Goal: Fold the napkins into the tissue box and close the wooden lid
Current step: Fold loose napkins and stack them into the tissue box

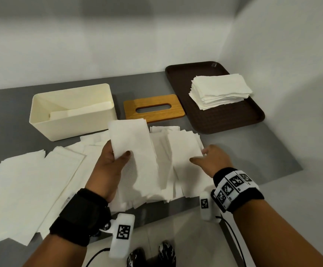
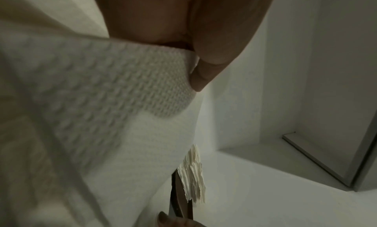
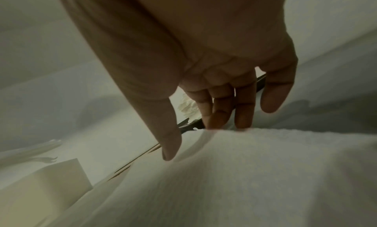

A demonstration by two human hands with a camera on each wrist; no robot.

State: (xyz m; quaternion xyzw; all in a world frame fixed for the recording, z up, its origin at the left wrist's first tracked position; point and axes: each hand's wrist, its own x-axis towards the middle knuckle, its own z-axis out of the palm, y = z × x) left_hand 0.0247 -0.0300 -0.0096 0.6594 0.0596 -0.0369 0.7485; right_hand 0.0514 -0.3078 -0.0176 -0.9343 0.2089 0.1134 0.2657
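My left hand [image 1: 118,156] holds a long folded white napkin [image 1: 131,139] up off the table, thumb on top and fingers behind it; the left wrist view shows the thumb [image 2: 204,69] pressed on the embossed paper [image 2: 122,101]. My right hand [image 1: 202,155] rests with straight fingers on the right edge of another folded napkin [image 1: 183,151] in the pile; its fingertips [image 3: 242,116] dip behind that edge and the thumb lies on top. The cream tissue box [image 1: 47,120] stands open at the back left with a few napkins inside. The wooden lid [image 1: 131,107] with a slot lies flat beside it.
A dark brown tray [image 1: 234,120] at the back right carries a stack of napkins [image 1: 220,91]. Several unfolded napkins [image 1: 31,180] are spread over the left and middle of the grey table. White walls close in behind and to the right.
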